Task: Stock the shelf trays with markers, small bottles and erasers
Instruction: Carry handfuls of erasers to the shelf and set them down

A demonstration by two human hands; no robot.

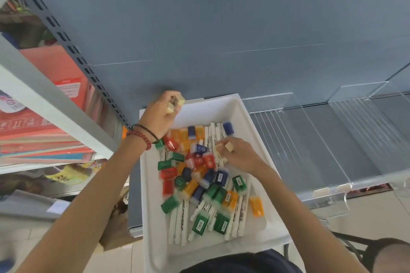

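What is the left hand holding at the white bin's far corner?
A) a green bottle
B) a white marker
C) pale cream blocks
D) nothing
C: the left hand grips pale cream blocks, one barcoded, at the white bin's far left corner; the right hand pinches a similar block.

A blue-grey metal shelf (199,80) fills the upper and middle frame. At centre, on its left end, lies a white rectangular plastic tray (241,108), whose near end reaches past the shelf's front edge towards the bottom of the frame. Jumbled in the tray are long white markers (177,224) and small bottles (239,184) in green, orange, blue and red. Right of the tray, clear acrylic dividers (310,122) stand on the shelf behind a clear front rail (332,193).
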